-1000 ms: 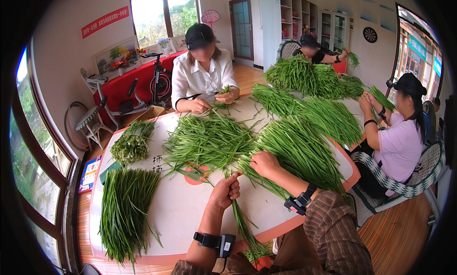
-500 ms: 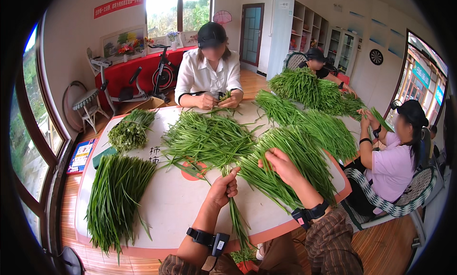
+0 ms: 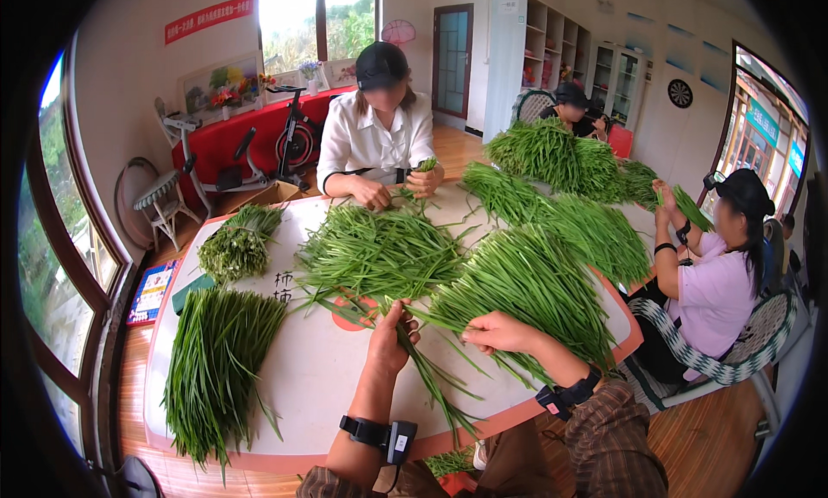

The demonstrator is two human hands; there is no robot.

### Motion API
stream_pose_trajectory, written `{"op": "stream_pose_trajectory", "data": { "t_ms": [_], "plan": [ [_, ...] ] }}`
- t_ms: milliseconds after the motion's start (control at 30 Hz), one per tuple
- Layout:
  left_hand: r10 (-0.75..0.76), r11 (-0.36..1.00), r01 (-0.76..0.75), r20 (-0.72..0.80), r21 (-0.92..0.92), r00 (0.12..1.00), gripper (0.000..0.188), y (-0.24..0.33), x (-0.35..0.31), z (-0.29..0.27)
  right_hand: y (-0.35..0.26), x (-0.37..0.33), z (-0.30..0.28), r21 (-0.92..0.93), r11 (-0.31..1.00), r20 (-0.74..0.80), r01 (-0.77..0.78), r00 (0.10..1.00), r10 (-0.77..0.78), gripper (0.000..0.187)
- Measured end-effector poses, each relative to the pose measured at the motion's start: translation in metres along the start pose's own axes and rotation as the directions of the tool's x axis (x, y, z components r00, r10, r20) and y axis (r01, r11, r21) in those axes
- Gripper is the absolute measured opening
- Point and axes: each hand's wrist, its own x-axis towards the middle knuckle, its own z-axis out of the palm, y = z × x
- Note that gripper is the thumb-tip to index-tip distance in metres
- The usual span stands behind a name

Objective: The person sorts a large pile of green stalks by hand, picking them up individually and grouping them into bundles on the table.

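My left hand [image 3: 392,336] is closed around a small bunch of garlic chives [image 3: 437,386], whose long leaves trail down past the table's near edge. To its right, my right hand [image 3: 503,332] is closed in a pinch; thin chive stalks run from the left hand toward its fingertips. Directly behind the right hand lies a big sheaf of chives [image 3: 526,295]. Ahead of the left hand spreads a loose heap of chives [image 3: 379,252]. A neat dark-green pile of chives [image 3: 216,369] lies at the left, its leaves over the table edge.
A bundle of chives with pale ends [image 3: 237,250] sits on the white table [image 3: 323,412], far left. More sheaves [image 3: 595,231] cover its right side. Across the table a person in white [image 3: 379,140] handles chives; two more people sit at the right, one on a woven chair [image 3: 733,360].
My right hand has come down and left, from over the big sheaf to its near edge. My left hand has shifted slightly left, and its bunch now slants to the right.
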Motion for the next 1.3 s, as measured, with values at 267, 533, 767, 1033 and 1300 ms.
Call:
{"op": "stream_pose_trajectory", "data": {
  "t_ms": [267,533,767,1033,1300],
  "plan": [
    [-0.003,0.989,-0.004,-0.046,-0.145,0.999,0.021,0.011,-0.002,-0.003,0.011,-0.034,-0.056,0.002,0.995,-0.108,-0.098,0.989,0.097,0.020],
    [-0.158,0.973,0.190,0.225,-0.129,0.961,0.023,0.007,-0.001,-0.010,0.001,-0.012,-0.008,-0.605,0.796,-0.453,0.014,0.816,-0.359,0.030],
    [-0.197,0.980,0.199,0.139,-0.001,0.971,0.022,-0.001,0.003,-0.010,0.001,0.027,0.018,-0.923,0.348,-0.296,-0.166,0.883,-0.365,0.025],
    [-0.133,0.991,0.133,0.000,-0.006,0.991,0.020,-0.003,0.000,-0.003,0.008,0.027,-0.003,-0.283,0.946,-0.430,0.155,0.862,-0.270,0.015],
    [-0.142,0.987,0.126,0.178,0.100,0.974,0.023,-0.005,-0.005,0.005,-0.006,0.020,0.026,0.213,0.966,-0.248,0.145,0.965,-0.090,0.014]
  ]
}}
